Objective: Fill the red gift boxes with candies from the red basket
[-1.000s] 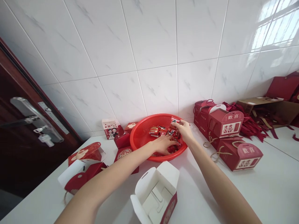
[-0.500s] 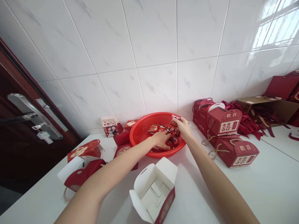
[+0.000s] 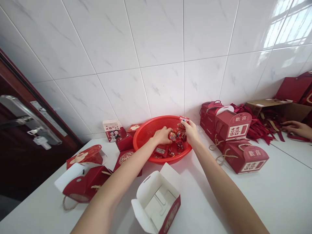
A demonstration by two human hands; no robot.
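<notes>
A red plastic basket [image 3: 143, 133] against the tiled wall holds small wrapped sweets [image 3: 172, 151]. Inside it, my left hand [image 3: 162, 136] is closed on a wrapped sweet near the middle. My right hand [image 3: 191, 131] pinches red-wrapped sweets [image 3: 183, 122] over the basket's right side. Below the basket stands an open box [image 3: 158, 201], red outside and white inside, with its flaps spread and nothing visible in it.
Red gift boxes [image 3: 251, 159] with rope handles are stacked at the right. Beyond lie red ribbons [image 3: 258, 125], a cardboard box [image 3: 297, 110] and another person's hand [image 3: 296, 128]. More boxes [image 3: 85, 185] lie left, near a door handle [image 3: 31, 120].
My left hand has moved up and left within the basket and closed on a sweet. Another person's hand has appeared at the far right. The view has shifted slightly.
</notes>
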